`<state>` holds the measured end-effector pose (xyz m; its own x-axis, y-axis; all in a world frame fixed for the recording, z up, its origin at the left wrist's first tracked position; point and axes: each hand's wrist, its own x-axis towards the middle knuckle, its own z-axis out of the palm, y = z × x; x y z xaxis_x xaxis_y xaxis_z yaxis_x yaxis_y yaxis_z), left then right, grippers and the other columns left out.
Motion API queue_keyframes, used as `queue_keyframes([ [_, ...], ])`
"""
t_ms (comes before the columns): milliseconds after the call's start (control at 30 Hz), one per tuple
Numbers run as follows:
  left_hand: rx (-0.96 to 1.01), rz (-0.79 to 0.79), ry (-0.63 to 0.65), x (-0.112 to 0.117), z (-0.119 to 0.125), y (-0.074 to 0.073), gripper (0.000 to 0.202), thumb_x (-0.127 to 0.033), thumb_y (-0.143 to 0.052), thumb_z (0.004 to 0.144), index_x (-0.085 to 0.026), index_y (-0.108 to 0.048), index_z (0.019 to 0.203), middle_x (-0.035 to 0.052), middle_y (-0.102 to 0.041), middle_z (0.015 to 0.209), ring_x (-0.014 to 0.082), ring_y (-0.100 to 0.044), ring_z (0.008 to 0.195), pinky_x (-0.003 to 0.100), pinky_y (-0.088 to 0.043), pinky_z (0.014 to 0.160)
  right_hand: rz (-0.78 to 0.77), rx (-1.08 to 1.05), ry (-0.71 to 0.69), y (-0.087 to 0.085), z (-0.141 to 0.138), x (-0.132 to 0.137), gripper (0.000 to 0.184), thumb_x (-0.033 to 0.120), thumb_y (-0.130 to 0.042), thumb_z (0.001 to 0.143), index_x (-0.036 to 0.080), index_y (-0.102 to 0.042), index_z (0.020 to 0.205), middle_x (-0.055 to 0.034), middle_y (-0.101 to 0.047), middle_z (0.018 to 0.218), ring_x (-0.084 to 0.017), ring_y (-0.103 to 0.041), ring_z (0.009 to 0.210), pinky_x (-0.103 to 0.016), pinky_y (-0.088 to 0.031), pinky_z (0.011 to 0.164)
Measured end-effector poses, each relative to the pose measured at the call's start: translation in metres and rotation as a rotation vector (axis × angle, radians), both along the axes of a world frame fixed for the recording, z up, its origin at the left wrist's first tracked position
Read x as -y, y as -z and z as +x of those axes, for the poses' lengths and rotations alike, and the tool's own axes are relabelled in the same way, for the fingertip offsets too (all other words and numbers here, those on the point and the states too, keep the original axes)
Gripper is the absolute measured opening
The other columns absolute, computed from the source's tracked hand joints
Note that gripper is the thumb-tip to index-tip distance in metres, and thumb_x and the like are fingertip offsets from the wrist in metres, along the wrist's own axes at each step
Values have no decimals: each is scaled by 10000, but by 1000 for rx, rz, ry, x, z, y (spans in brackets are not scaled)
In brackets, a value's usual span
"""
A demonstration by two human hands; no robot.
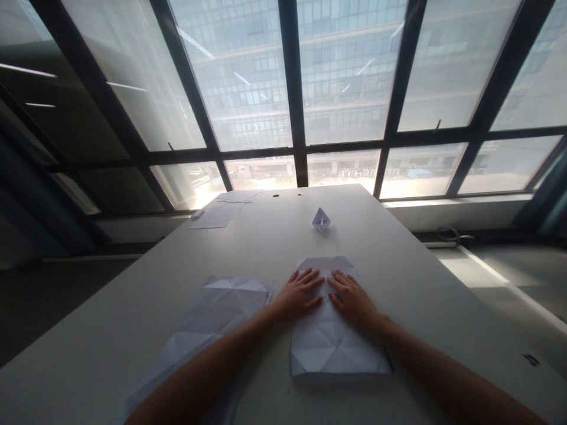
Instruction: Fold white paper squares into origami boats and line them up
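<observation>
A creased white sheet of paper [330, 342] lies on the white table [420, 277] in front of me. My left hand [297, 293] rests flat on its upper left part, fingers spread. My right hand [352, 298] lies flat beside it on the same sheet, fingers stretched toward the left hand. The fingertips of both hands nearly meet at the middle of the sheet. A second creased sheet [208, 330] lies to the left, partly under my left forearm. A small folded paper boat [321, 219] stands further back on the table.
Several flat sheets [224, 211] lie at the table's far left corner. Two small round holes [287, 195] mark the tabletop's far edge. Large windows with dark frames [295, 94] rise behind the table. A small dark mark [530, 358] sits near the right edge.
</observation>
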<state>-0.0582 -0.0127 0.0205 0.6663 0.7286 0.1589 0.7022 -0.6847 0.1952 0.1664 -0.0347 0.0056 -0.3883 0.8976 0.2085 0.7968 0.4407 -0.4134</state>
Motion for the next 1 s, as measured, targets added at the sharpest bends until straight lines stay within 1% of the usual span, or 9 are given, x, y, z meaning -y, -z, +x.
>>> queue_keyframes([
  [133,-21,1,-6,0,0,0,600,-511,-499,941,-297,-372,1487,44,-344,1555,278,-277,1446,498,-169,1191,-9,14,-6,0,0,-1,521,322,-489,933,146,-485,1423,-139,-364,1530,-257,-294,1436,-431,-191,1186],
  [333,-32,10,-6,0,-1,0,599,-516,-484,947,-296,-362,1490,39,-326,1564,267,-267,1451,503,-175,1190,14,29,-5,-2,0,1,515,307,-483,933,148,-485,1423,-137,-364,1531,-252,-297,1435,-428,-198,1185],
  [667,-35,13,-7,-5,-1,6,600,-528,-480,946,-308,-357,1491,40,-312,1570,275,-264,1452,521,-199,1179,13,9,3,-1,1,-1,510,295,-510,925,158,-493,1416,-141,-379,1523,-254,-320,1425,-434,-207,1182],
  [900,-13,31,4,-5,-2,5,598,-516,-498,941,-306,-371,1487,44,-335,1560,269,-280,1446,494,-199,1186,2,1,4,1,1,-2,507,294,-505,924,172,-493,1417,-131,-375,1527,-251,-315,1428,-437,-205,1181],
  [1000,-19,21,-5,-4,-1,5,602,-514,-503,938,-306,-368,1487,42,-329,1563,273,-276,1448,504,-201,1183,2,-4,2,1,1,-1,506,298,-492,930,179,-487,1421,-123,-371,1531,-246,-308,1431,-437,-197,1183],
])
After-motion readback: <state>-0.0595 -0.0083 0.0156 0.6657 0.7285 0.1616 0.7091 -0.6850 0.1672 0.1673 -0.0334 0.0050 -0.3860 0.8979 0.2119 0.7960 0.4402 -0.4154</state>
